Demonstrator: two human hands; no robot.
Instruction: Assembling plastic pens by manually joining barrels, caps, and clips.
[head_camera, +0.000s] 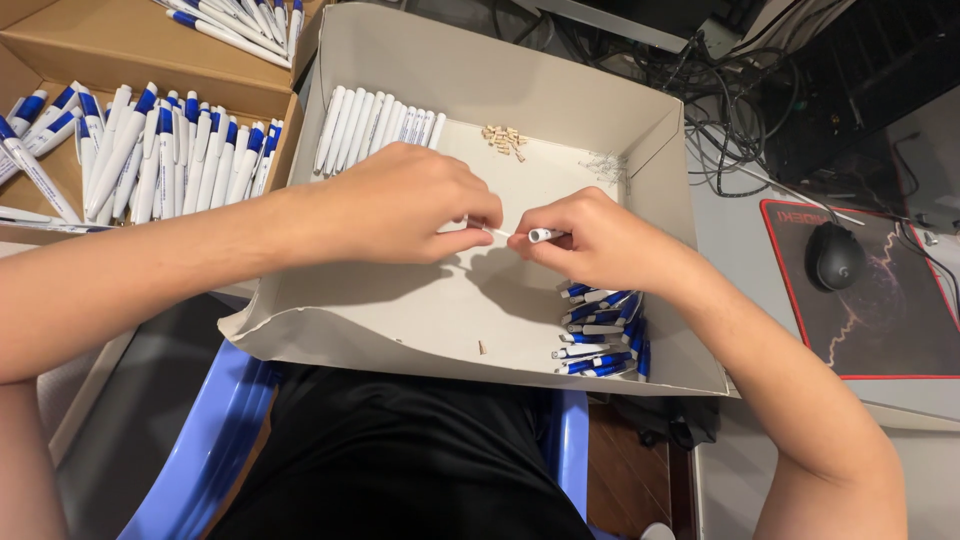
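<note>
The right hand (590, 240) hides most of the white pen barrel (545, 235). The small tan parts (504, 139) are too tiny to identify.

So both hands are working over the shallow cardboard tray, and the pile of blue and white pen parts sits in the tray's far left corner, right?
Not quite. The head view shows the pile of blue and white pen parts in the near right corner of the shallow cardboard tray. Both the left hand and right hand are indeed over it.
</note>
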